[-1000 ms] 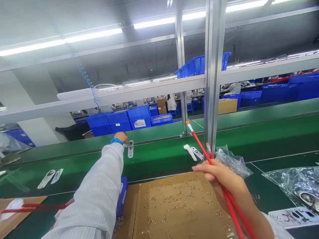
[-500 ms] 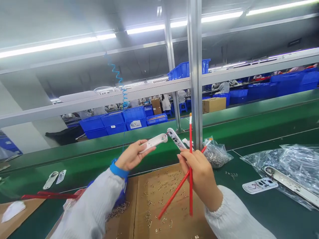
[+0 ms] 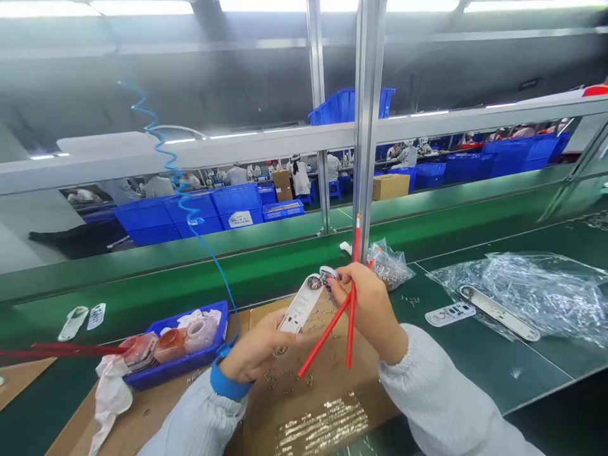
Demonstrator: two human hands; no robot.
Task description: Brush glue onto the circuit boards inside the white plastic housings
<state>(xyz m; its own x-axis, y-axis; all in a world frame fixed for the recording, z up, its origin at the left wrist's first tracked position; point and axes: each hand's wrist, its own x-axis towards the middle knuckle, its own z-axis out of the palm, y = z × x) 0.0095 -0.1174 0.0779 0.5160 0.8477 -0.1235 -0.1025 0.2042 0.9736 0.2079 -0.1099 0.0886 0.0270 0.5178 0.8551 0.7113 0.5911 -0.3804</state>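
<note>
My left hand (image 3: pixel 259 348) grips the lower end of a long white plastic housing (image 3: pixel 301 306), held tilted above a cardboard sheet (image 3: pixel 327 405) strewn with small metal parts. My right hand (image 3: pixel 370 310) is closed on two red-handled brushes (image 3: pixel 350 316), and its fingertips pinch a small circuit part (image 3: pixel 329 275) at the housing's upper end. Both sleeves are white, and a blue band circles my left wrist.
A blue tray (image 3: pixel 178 361) with tape rolls and a white cloth lies at the left. Clear plastic bags (image 3: pixel 517 288), a metal strip (image 3: pixel 498 311) and a white board (image 3: pixel 450 313) lie at the right. A bag of small parts (image 3: pixel 389 266) sits by an aluminium post (image 3: pixel 367 126). Green conveyor belt (image 3: pixel 142 297) runs behind.
My left hand fetched the white housing from the conveyor and brought it down in front of me. My right hand, keeping the brushes, closed in on its upper end. The view tilted downward.
</note>
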